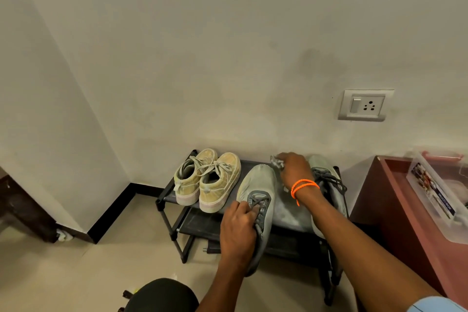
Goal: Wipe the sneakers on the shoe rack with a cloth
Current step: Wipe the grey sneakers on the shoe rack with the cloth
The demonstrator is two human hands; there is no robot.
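So left hand point(239, 230) grips the grey sneaker point(258, 200) by its laces, on the rack point(167, 195) top shelf, heel hanging off the near edge. Right hand point(295, 170) (orange wristband) is closed on a crumpled cloth point(276, 161) at the far edge, between this sneaker and its mate point(329, 185); beige pair point(207, 180) sits left.

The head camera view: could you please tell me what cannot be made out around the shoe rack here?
- Cloth: mostly hidden inside the right hand; its size and colour are unclear.
- Right grey sneaker: largely covered by the right forearm.
- Lower shelf: dark; contents unreadable.
- Left grey sneaker: heel covered by the left hand.
- Plastic box: cut off by the right edge.
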